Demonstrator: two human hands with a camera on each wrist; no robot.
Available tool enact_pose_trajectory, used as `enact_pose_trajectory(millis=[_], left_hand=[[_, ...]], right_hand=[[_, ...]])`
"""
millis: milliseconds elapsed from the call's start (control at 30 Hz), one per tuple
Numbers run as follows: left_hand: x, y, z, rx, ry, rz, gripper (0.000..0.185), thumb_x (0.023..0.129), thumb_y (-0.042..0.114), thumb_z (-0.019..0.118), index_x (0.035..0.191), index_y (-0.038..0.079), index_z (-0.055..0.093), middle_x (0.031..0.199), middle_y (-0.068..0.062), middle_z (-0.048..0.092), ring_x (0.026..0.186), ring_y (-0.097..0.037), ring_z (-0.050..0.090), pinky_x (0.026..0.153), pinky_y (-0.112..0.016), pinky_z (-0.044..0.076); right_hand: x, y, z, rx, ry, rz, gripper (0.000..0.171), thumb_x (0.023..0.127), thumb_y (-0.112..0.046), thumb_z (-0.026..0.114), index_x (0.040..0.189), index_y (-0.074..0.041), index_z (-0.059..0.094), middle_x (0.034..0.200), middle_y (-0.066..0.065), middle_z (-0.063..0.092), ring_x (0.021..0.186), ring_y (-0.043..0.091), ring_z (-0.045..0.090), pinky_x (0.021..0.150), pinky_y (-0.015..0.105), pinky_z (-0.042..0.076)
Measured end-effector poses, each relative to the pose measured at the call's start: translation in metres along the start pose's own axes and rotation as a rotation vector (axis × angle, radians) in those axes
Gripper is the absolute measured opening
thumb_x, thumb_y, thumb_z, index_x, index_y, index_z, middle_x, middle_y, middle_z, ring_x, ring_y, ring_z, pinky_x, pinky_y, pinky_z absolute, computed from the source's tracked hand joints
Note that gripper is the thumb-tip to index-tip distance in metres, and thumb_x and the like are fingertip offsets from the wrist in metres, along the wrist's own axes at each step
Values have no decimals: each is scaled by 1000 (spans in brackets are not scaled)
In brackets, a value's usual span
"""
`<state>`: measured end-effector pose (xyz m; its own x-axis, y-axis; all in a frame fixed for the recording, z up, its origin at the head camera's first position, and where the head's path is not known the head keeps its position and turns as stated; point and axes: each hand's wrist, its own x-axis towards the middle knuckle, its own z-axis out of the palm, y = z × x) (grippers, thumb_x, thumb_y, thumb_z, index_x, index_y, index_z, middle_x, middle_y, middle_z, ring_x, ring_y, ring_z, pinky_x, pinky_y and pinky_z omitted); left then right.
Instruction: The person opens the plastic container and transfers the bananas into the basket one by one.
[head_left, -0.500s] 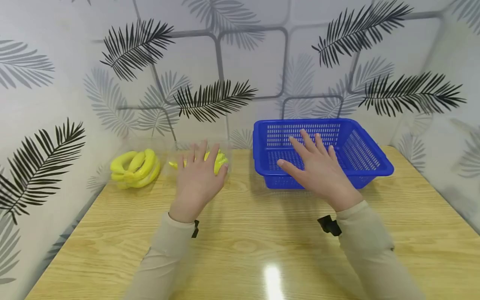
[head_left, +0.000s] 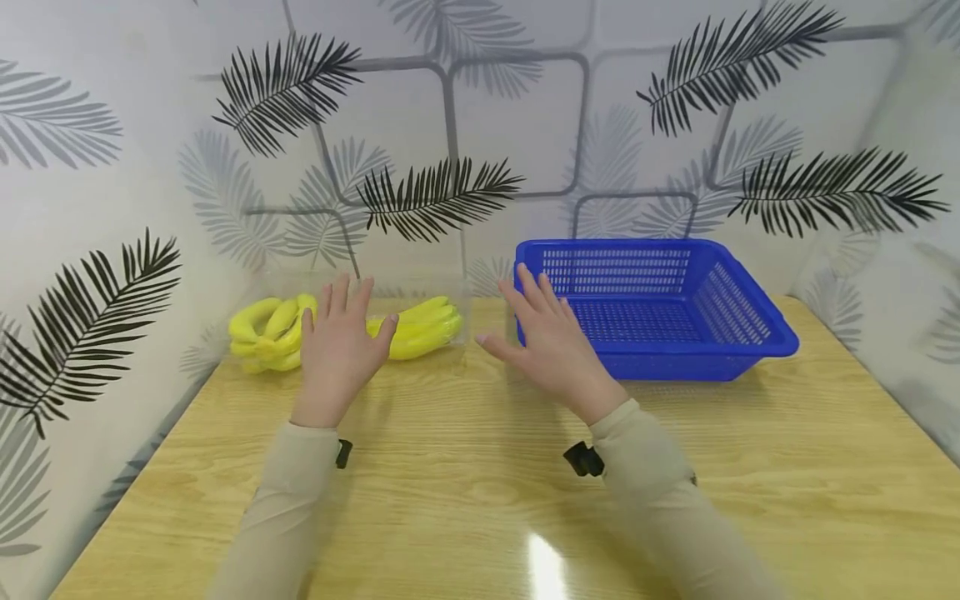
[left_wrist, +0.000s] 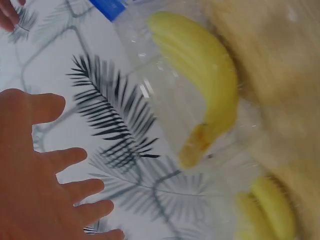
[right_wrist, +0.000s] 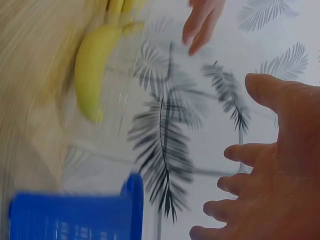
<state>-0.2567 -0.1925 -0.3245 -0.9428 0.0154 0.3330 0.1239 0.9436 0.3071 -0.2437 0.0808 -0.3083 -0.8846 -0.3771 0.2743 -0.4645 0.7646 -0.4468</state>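
My left hand [head_left: 337,354] hovers with fingers spread, overlapping the space between two bunches of yellow bananas in the head view. The left bunch of bananas [head_left: 262,337] is curled round. A second bunch of bananas [head_left: 423,329] lies sideways, its left end hidden behind that hand. Clear plastic [head_left: 463,312] boxes surround the bananas. My right hand [head_left: 555,350], fingers also spread, overlaps the left rim of a blue plastic basket [head_left: 675,365]. The right wrist view shows this palm [right_wrist: 285,185] holding nothing, with the basket's blue rim [right_wrist: 132,200] below at left.
Both boxes and the basket stand at the back of a wooden table [head_left: 450,483], close to a wall [head_left: 510,117] printed with dark leaves. More patterned wall rises along the left and right sides.
Both hands have moved left. The right hand has left the space above the basket for its left rim, and the left hand has uncovered most of the second bunch of bananas.
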Motion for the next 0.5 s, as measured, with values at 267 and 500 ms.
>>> enact_pose_trajectory(millis=[267, 500], left_hand=[[9, -38, 18, -229, -175, -47, 71, 101, 43, 47, 157, 8, 21, 161, -25, 2, 145, -48, 4, 112, -64, 16], [12, -58, 30, -353, -237, -51, 67, 103, 41, 45, 156, 9, 21, 162, -21, -2, 146, -44, 8, 112, -63, 19]], right_hand=[[20, -25, 41, 116, -70, -48, 78, 97, -60, 47, 158, -18, 23, 164, 7, 4, 149, 26, -2, 118, 53, 9], [37, -22, 71, 177, -129, -28, 64, 104, -35, 48, 157, -10, 23, 163, 11, 4, 148, 34, 3, 118, 51, 9]])
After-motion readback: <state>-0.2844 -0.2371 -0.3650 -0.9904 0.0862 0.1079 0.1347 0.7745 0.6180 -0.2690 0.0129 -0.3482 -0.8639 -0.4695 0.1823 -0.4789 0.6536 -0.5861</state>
